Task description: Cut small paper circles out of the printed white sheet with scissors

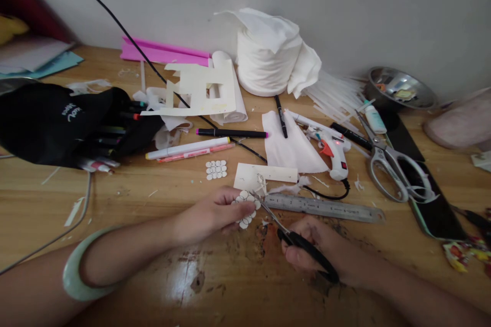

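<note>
Between its thumb and fingers, my left hand (226, 213) pinches a small white paper cutout (244, 196) with round, scalloped edges and drawn outlines. My right hand (312, 245) grips black-handled scissors (307, 248), whose blades reach the cutout's right edge. A similar scalloped paper piece (216, 169) lies flat on the table to the left. Just beyond the cutout are a pale paper strip (268, 172) and scraps. A steel ruler (326, 207) lies right of the blades, above my right hand.
A glue gun (334, 150) with a lit red light rests on white cloth (287, 148). Large grey scissors (387, 163) and a phone (437, 209) lie right. Markers (232, 133), a black pencil case (57, 122), a white tissue roll (264, 61) and a metal bowl (422, 93) stand around.
</note>
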`<action>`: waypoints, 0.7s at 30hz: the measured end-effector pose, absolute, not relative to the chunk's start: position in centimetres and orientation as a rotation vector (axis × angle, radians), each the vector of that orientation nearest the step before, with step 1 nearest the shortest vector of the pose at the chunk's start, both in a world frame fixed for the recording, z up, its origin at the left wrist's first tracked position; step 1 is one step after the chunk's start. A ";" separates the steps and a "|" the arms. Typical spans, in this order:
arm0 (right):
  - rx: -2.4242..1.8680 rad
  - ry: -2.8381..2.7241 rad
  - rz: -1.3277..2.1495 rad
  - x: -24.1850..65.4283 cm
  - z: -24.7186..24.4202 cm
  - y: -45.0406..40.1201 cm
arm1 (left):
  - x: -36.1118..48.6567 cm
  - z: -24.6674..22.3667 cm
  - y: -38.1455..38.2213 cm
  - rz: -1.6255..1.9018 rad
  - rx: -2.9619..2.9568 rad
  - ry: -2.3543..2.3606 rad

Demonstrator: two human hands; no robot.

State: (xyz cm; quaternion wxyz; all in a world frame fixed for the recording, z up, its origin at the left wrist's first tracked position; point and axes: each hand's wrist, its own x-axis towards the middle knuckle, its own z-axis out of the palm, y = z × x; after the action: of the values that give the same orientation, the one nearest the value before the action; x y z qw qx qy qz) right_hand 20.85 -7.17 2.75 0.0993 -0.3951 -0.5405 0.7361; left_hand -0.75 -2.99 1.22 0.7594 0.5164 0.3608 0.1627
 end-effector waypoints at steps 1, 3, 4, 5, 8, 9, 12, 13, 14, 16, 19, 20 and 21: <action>-1.165 -1.599 2.172 20.8 2.9 -7.2 | -0.7 1.2 -3.0 0.356 1.120 0.780; -1.158 -1.582 2.183 20.6 3.0 -7.2 | -0.6 1.3 -3.0 0.358 1.104 0.770; -1.168 -1.568 2.190 20.6 3.0 -7.1 | -0.6 1.3 -3.0 0.355 1.098 0.769; -1.178 -1.551 2.203 20.6 2.9 -7.1 | -0.6 1.3 -2.9 0.348 1.093 0.768; -1.148 -1.498 2.280 20.8 2.6 -7.0 | -0.6 1.3 -2.8 0.329 1.094 0.774; -1.126 -1.483 2.295 20.9 2.5 -7.0 | -0.6 1.3 -2.8 0.325 1.097 0.775; -1.103 -1.464 2.295 21.0 2.1 -7.0 | -0.7 1.3 -2.8 0.327 1.102 0.777; -1.102 -1.460 2.279 21.0 2.0 -7.0 | -0.7 1.3 -2.8 0.330 1.099 0.779; -1.102 -1.458 2.268 21.0 1.9 -7.0 | -0.7 1.3 -2.8 0.335 1.093 0.782; -1.108 -1.459 2.256 21.0 1.9 -7.1 | -0.7 1.3 -2.8 0.345 1.078 0.790; -1.115 -1.446 2.251 20.9 2.0 -7.0 | -0.6 1.4 -2.8 0.354 1.060 0.806; -1.112 -1.424 2.257 20.8 2.1 -7.0 | -0.6 1.4 -2.8 0.358 1.056 0.812; -1.112 -1.403 2.258 20.8 2.2 -7.0 | -0.6 1.5 -2.8 0.360 1.051 0.821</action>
State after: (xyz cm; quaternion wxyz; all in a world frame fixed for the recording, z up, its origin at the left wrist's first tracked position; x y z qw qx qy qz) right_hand 20.78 -6.98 2.17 0.1298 -0.3826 -0.4828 0.7770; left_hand -0.62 -2.78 1.48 0.7708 0.4847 0.3785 0.1662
